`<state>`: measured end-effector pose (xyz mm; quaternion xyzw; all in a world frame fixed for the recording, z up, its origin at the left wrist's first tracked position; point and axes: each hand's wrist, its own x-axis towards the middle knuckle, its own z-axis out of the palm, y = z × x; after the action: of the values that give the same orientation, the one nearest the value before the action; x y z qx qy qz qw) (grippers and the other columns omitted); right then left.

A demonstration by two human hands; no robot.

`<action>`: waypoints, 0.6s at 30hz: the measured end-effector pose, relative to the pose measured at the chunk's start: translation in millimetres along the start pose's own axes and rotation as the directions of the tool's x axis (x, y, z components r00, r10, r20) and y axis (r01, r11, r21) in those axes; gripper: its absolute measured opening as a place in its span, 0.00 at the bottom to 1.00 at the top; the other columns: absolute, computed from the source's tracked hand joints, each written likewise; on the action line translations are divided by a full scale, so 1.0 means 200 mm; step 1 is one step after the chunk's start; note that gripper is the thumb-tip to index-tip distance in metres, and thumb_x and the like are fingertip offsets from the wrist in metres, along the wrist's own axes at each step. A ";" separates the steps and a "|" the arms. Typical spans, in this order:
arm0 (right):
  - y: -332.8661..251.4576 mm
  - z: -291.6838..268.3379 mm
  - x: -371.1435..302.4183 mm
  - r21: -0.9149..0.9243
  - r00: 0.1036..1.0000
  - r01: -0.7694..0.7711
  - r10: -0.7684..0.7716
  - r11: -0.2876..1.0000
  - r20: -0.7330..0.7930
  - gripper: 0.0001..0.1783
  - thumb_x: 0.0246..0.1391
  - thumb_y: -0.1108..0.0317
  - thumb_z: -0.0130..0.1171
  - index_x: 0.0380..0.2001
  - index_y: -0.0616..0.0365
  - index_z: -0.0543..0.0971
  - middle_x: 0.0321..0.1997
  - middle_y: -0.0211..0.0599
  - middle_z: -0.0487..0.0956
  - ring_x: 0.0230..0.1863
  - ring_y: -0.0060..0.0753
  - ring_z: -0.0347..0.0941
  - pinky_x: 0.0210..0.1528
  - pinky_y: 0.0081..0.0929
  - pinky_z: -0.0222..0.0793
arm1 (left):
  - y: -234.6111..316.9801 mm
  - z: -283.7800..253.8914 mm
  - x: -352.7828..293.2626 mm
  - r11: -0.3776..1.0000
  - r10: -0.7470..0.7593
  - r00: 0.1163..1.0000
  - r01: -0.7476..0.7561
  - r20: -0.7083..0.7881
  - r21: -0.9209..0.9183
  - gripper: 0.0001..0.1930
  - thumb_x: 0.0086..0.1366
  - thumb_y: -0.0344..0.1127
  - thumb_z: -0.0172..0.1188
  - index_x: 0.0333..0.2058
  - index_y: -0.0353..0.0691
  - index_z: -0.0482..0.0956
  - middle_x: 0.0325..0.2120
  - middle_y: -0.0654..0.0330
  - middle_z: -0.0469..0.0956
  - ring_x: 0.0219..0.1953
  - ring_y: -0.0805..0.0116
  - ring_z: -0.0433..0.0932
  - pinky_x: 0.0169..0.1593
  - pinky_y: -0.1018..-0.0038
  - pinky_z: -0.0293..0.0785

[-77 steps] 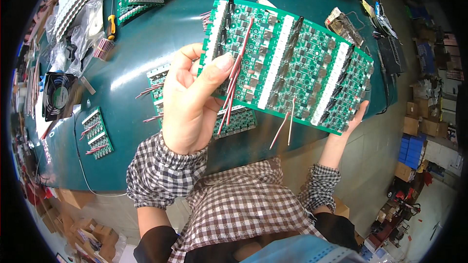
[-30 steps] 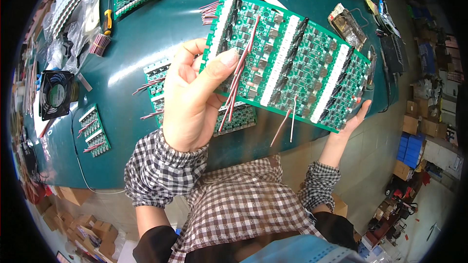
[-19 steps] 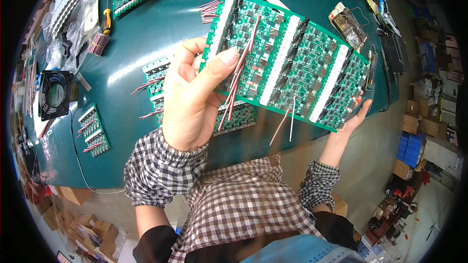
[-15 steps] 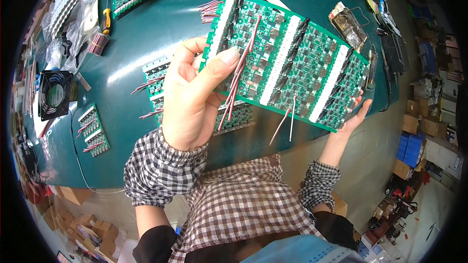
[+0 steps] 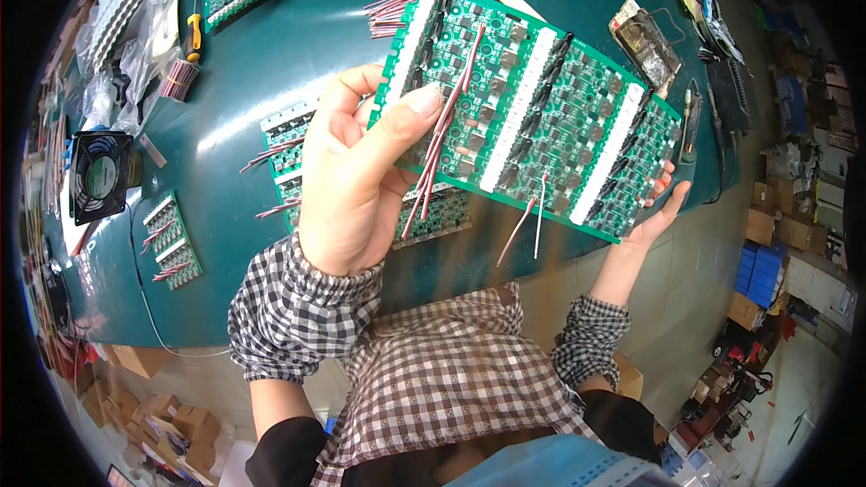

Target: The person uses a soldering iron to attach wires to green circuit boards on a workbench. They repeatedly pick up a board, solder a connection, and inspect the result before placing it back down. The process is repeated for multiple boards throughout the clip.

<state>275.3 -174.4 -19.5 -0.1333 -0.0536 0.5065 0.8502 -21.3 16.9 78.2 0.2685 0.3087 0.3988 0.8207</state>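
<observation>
Fingertips (image 5: 663, 182) of the right hand (image 5: 651, 224) show more clearly than earlier, curled at the right edge of the green circuit board (image 5: 550, 113); the hold seems otherwise steady. Raised above the desk (image 5: 271, 54), its left end is pinched by the left hand (image 5: 347, 180) beside red-and-white wires (image 5: 438, 140).

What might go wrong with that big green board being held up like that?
The green circuit board is up in the air, pinched near one end by the left hand, with the right hand at the other; it might slip. Wires hanging past its lower edge might snag.
</observation>
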 end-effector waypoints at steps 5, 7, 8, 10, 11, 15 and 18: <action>-0.03 -0.05 -0.01 -0.125 0.994 0.065 -0.075 0.990 -0.077 0.19 0.57 0.55 0.57 0.43 0.55 0.65 0.33 0.28 0.69 0.33 0.22 0.69 0.28 0.19 0.72 | 0.00 -0.01 0.01 0.999 -0.037 0.999 0.037 -0.010 0.001 0.17 0.60 0.29 0.61 0.44 0.34 0.64 0.35 0.54 0.78 0.34 0.71 0.80 0.35 0.76 0.80; -0.04 -0.07 -0.01 -0.159 0.991 0.080 -0.097 0.984 -0.096 0.20 0.58 0.55 0.56 0.44 0.55 0.65 0.34 0.28 0.69 0.33 0.22 0.69 0.28 0.19 0.72 | 0.00 -0.01 0.01 0.999 -0.044 0.999 0.044 -0.013 -0.001 0.17 0.60 0.29 0.61 0.44 0.34 0.65 0.35 0.54 0.78 0.34 0.71 0.80 0.35 0.76 0.81; -0.04 -0.07 -0.01 -0.162 0.990 0.080 -0.097 0.983 -0.100 0.19 0.58 0.55 0.57 0.43 0.55 0.65 0.33 0.28 0.69 0.33 0.22 0.69 0.28 0.19 0.72 | -0.01 0.00 0.01 0.999 -0.047 0.999 0.047 -0.014 0.000 0.17 0.60 0.29 0.61 0.44 0.34 0.65 0.35 0.54 0.78 0.34 0.71 0.80 0.35 0.76 0.81; -0.03 -0.06 -0.01 -0.140 0.992 0.073 -0.086 0.987 -0.092 0.19 0.57 0.55 0.57 0.43 0.55 0.66 0.33 0.27 0.69 0.33 0.22 0.69 0.28 0.20 0.72 | -0.01 0.00 0.01 0.999 -0.047 0.999 0.047 -0.015 0.009 0.17 0.59 0.29 0.61 0.44 0.33 0.65 0.35 0.53 0.78 0.34 0.71 0.80 0.35 0.76 0.81; -0.03 -0.05 -0.01 -0.116 0.993 0.070 -0.080 0.991 -0.084 0.19 0.57 0.55 0.58 0.43 0.55 0.66 0.33 0.27 0.70 0.33 0.22 0.69 0.28 0.20 0.72 | -0.01 -0.01 0.01 0.999 -0.049 0.999 0.050 -0.013 0.018 0.17 0.59 0.29 0.61 0.44 0.33 0.65 0.35 0.53 0.78 0.34 0.71 0.80 0.35 0.76 0.81; 0.01 0.02 0.00 -0.010 1.000 0.000 0.000 1.000 0.002 0.19 0.56 0.56 0.59 0.42 0.55 0.68 0.33 0.27 0.71 0.33 0.22 0.70 0.29 0.19 0.72 | -0.03 -0.03 0.08 0.993 -0.074 0.997 0.071 0.030 0.096 0.19 0.59 0.29 0.62 0.45 0.32 0.65 0.35 0.53 0.78 0.34 0.70 0.80 0.36 0.77 0.80; 0.00 -0.01 0.00 -0.002 0.999 -0.032 0.032 0.999 0.028 0.20 0.55 0.56 0.60 0.42 0.55 0.68 0.33 0.27 0.72 0.34 0.23 0.71 0.30 0.20 0.72 | -0.08 -0.03 0.19 0.932 -0.095 0.991 0.054 0.097 0.359 0.18 0.58 0.31 0.63 0.44 0.33 0.69 0.34 0.56 0.78 0.35 0.73 0.79 0.36 0.80 0.76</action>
<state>275.6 -174.9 -20.6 -0.1275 -0.0638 0.5220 0.8409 -0.5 40.3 52.1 0.4226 0.3387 0.2891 0.7894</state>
